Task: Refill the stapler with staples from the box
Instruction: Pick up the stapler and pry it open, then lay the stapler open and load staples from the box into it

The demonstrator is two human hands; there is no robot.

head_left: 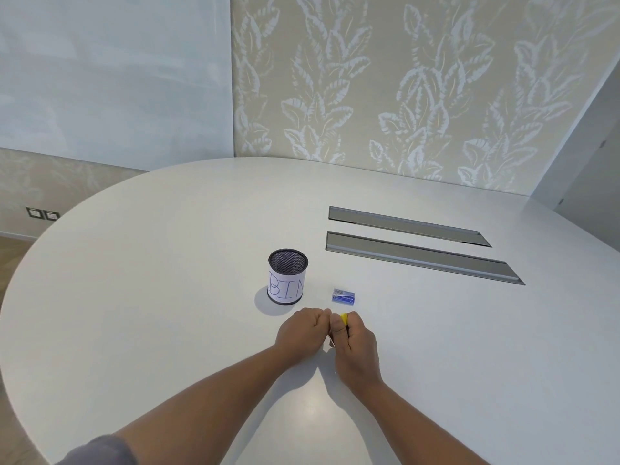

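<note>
A wide white oval counter point(167, 297) carries two long grey slots point(419, 256) on its far right. A black mesh cup point(287, 276) labelled "BIN" stands near the middle. Both hands meet close together just in front of it. The right hand point(354, 344) curls around a small yellow stapler point(344, 319), mostly hidden, so its long axis cannot be told. The left hand point(302, 333) curls against it, fingers touching the right hand. The small blue staple box point(343, 295), apparently closed, lies flat just beyond the right hand, nearer to it.
</note>
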